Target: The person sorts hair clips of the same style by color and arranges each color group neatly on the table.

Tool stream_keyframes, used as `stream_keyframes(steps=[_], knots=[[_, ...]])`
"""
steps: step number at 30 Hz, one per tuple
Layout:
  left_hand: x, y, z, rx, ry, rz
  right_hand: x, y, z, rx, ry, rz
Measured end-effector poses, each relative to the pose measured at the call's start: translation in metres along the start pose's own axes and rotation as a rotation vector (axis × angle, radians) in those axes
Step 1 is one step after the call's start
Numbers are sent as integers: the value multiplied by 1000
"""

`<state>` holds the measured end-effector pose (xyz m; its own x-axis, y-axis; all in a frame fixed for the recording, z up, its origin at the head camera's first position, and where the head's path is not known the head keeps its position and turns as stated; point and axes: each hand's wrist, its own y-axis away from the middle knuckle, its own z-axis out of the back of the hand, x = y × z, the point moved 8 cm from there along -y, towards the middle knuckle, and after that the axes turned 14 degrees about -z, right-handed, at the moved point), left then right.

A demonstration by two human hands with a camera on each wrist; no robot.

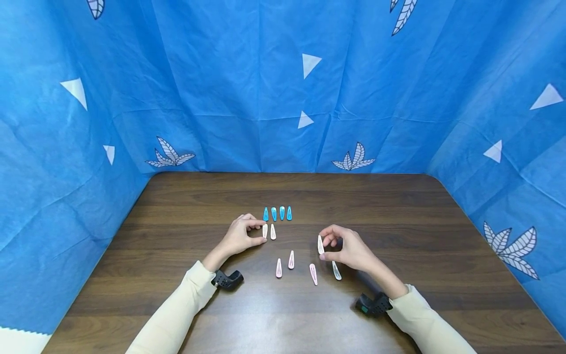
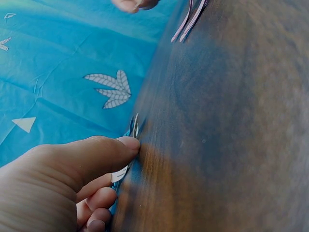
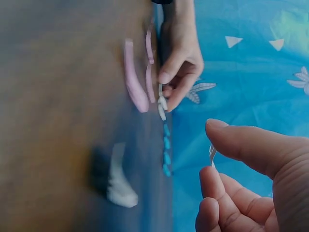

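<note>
My left hand (image 1: 239, 235) pinches a white snap hair clip (image 1: 265, 231) between thumb and index finger at the tabletop. Right beside it lies a second white hair clip (image 1: 273, 232). Between the thumb and fingertips of my right hand (image 1: 347, 248), another white hair clip (image 1: 320, 244) is held up off the table, as the right wrist view also shows. Below that hand a white hair clip (image 1: 337, 271) lies tilted on the wood. Several blue hair clips (image 1: 282, 213) stand in a row just beyond the left hand's fingers.
Three pink hair clips (image 1: 291, 259) lie spread on the brown wooden table (image 1: 212, 314), between the two hands and nearer the body. A blue patterned cloth (image 1: 230, 88) hangs along the table's back and sides.
</note>
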<state>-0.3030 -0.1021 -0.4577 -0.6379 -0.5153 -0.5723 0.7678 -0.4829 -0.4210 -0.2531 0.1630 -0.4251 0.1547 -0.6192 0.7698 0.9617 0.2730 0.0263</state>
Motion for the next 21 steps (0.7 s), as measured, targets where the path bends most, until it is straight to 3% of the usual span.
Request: stream_keyframes(steps=[6,13,21], knots=[[0,0,0,5,5,6,19,-19,-1,8,1,-8],[2,1,0,4,5,10,39,-47,-16,53,-5,-72],[0,0,0,1,4,0,46,-72,-35,68,0,-126]])
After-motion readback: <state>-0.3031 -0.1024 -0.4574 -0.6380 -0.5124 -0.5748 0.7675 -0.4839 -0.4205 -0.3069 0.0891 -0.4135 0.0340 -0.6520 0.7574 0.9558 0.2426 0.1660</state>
